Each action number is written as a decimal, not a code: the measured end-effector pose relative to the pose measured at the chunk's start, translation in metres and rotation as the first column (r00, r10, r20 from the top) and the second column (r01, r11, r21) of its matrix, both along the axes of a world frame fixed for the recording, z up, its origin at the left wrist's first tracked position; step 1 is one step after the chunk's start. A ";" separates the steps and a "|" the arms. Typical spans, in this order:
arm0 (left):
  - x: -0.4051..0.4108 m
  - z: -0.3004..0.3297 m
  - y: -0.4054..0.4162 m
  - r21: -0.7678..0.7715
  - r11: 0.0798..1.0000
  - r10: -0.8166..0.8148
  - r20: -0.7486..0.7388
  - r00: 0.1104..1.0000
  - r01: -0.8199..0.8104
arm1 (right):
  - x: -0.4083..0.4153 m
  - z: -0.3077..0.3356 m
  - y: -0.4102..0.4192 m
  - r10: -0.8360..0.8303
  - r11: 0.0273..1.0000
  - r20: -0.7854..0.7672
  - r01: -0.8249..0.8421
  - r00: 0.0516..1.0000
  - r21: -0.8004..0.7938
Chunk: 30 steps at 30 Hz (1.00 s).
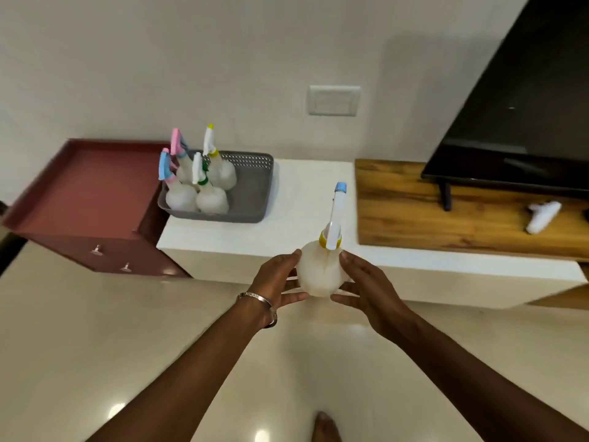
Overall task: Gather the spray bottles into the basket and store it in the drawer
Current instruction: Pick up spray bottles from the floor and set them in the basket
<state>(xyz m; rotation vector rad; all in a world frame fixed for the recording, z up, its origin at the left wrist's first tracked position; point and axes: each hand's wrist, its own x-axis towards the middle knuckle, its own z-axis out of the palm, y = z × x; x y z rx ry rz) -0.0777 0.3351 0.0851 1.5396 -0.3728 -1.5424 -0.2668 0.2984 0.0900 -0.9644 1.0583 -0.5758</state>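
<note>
A translucent white spray bottle (319,272) with a yellow collar and blue nozzle tip is upright in front of the white counter's front edge. My left hand (278,282) presses its left side and my right hand (366,287) its right side, both with fingers extended. A grey perforated basket (251,193) sits on the white counter (306,199) at the left, holding several spray bottles (204,183) with pink, blue, green and yellow heads. The maroon drawer unit (92,199) stands left of the basket, its drawers with metal knobs (96,249) closed.
A wooden shelf (446,215) right of the counter carries a black TV (516,122) on a stand and a white object (541,216). A switch plate (333,100) is on the wall. A glossy tiled floor (127,346) lies below, with my foot (325,427) at the bottom.
</note>
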 end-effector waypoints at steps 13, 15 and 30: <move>0.120 -0.004 -0.123 0.006 0.968 0.248 0.073 0.966 -0.249 | 0.140 -0.008 -0.143 0.104 0.995 0.033 -0.104 0.994 -0.009; 0.136 -0.009 -0.138 0.012 0.951 0.305 0.090 0.948 -0.308 | 0.163 -0.012 -0.159 0.097 0.995 0.019 -0.097 0.995 -0.001; 0.217 -0.066 -0.209 0.088 0.887 0.401 0.341 0.851 -0.453 | 0.277 -0.061 -0.237 0.028 0.991 -0.129 -0.011 0.991 0.132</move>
